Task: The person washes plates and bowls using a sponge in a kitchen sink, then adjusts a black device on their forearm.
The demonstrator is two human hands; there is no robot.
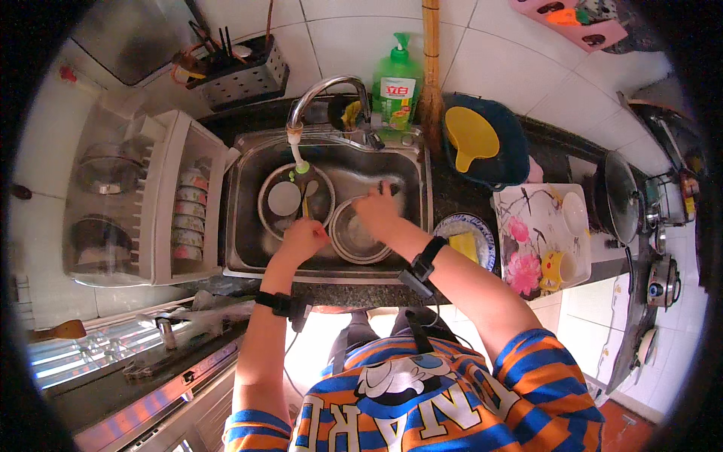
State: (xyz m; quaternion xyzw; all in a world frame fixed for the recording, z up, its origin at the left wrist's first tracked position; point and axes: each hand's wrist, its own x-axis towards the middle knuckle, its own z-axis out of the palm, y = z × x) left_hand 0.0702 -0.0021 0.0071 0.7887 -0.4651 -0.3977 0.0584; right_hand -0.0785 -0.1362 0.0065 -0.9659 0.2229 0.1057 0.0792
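Observation:
My left hand (305, 240) is over the near edge of a metal basin (265, 195) in the sink, its fingers curled; what it may hold is unclear. In that basin lie a white bowl (284, 199), a spoon (312, 188) and thin sticks that look like chopsticks (305, 206). My right hand (378, 212) reaches over the upper right rim of nested round bowls (358, 240), fingertips near the drain area, where a small dark thing (394, 188) shows. Whether it is gripped cannot be told. The faucet (325, 85) has a green-tipped nozzle above the left basin.
Behind the steel sink (427, 226) stands a green soap bottle (396, 90). To the right are a dark blue basin (488, 164) with a yellow scoop (471, 135), a patterned plate (486, 237) with a yellow cloth or sponge, and a floral tray (511, 209). A dish rack (164, 226) stands left.

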